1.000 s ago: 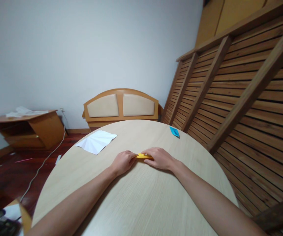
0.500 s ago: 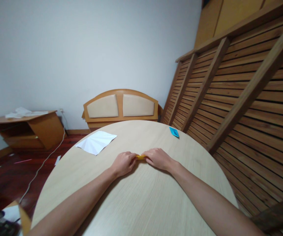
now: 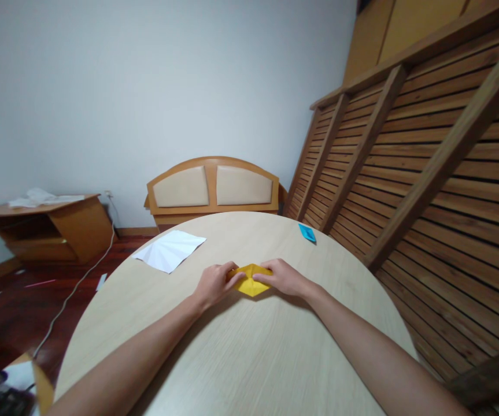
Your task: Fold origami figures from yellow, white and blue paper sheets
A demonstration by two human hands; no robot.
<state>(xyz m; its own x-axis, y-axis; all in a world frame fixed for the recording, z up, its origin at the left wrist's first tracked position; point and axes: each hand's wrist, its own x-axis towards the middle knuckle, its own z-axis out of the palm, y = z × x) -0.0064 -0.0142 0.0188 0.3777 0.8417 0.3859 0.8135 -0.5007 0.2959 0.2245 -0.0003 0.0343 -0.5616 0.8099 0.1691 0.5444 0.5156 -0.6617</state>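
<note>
A folded yellow paper sits at the middle of the round pale wooden table. It shows as a small diamond shape. My left hand pinches its left side and my right hand pinches its right side. Both hands rest low over the tabletop, fingertips meeting on the paper.
A creased white sheet lies at the far left of the table. A small blue folded paper lies at the far right edge. Slatted wooden panels lean close on the right. A headboard and low cabinet stand beyond.
The yellow paper, a thin flat strip between my fingers before, now shows spread into a wider diamond. Both hands have drawn slightly apart on it.
</note>
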